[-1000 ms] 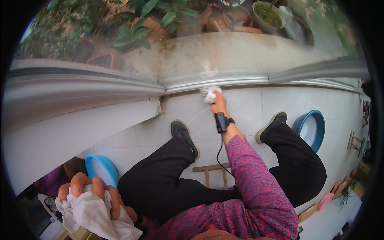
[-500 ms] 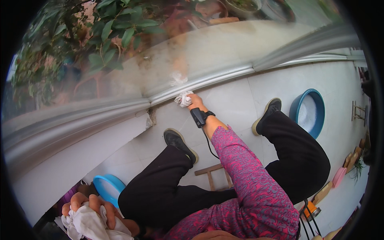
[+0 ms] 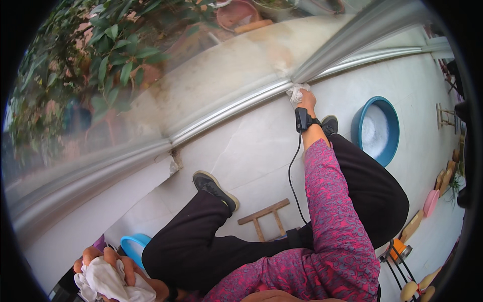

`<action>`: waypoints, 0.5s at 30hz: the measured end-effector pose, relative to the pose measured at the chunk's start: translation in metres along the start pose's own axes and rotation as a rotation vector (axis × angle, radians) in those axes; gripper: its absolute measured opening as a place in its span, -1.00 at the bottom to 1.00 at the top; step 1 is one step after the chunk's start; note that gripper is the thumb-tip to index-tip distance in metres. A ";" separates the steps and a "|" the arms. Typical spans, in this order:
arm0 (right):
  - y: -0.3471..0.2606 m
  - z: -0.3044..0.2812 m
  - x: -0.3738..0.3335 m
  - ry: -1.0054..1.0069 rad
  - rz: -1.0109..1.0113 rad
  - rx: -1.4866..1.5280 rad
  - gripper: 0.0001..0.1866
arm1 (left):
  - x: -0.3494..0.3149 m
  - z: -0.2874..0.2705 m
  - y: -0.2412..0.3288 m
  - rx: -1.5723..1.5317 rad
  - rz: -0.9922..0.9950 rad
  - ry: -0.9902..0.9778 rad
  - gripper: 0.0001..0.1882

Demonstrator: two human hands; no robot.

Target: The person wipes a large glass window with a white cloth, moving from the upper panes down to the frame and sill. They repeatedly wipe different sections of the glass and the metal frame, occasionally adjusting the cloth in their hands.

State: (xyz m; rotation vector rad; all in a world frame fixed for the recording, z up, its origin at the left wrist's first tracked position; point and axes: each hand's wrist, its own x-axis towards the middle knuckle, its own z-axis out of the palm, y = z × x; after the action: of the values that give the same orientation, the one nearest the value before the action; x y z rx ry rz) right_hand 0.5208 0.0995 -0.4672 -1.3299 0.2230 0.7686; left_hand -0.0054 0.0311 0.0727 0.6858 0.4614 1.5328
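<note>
My right hand (image 3: 308, 100) is stretched far forward and closed on a crumpled white cloth (image 3: 297, 92). That cloth presses against the silver window frame rail (image 3: 241, 104), near the foot of an upright frame post (image 3: 352, 38). Above the rail stands a glass pane (image 3: 211, 80), smudged and hazy. At the lower left, my left hand (image 3: 119, 266) grips a second, larger white cloth (image 3: 108, 282), bunched up with its fingers curled over it. A black device with a cable is strapped to my right wrist (image 3: 304, 120).
On the pale tiled floor, a blue basin (image 3: 391, 132) with sudsy water stands to the right. A lighter blue basin (image 3: 132, 245) is at the left. A low wooden stool (image 3: 264, 215) lies between my legs. Leafy plants (image 3: 108, 65) and pots are beyond the glass.
My right hand has slid the cloth rightward along the rail, up to the post. My left hand still holds its cloth at the lower left. The view has shifted slightly.
</note>
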 end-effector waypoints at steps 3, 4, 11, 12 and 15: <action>-0.011 0.020 -0.011 0.148 -0.062 0.087 -0.87 | 0.005 0.000 -0.005 0.076 -0.008 -0.032 -0.29; -0.013 0.027 -0.024 0.159 0.011 0.097 -0.86 | 0.007 -0.002 -0.005 0.111 -0.022 -0.055 -0.31; -0.055 0.128 -0.129 0.012 0.037 0.302 -0.70 | 0.007 -0.015 0.008 0.282 -0.164 -0.178 -0.19; -0.076 0.137 -0.146 0.019 -0.024 0.292 -0.66 | 0.005 -0.015 0.010 0.372 -0.150 -0.161 -0.20; -0.142 0.160 -0.212 -0.027 -0.253 0.338 -0.48 | 0.000 -0.012 0.002 0.314 -0.119 -0.064 -0.23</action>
State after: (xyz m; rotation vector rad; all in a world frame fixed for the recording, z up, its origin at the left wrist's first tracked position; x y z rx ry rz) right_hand 0.4081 0.1628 -0.1959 -1.0036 0.1515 0.5082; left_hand -0.0152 0.0326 0.0650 0.9300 0.6907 1.3352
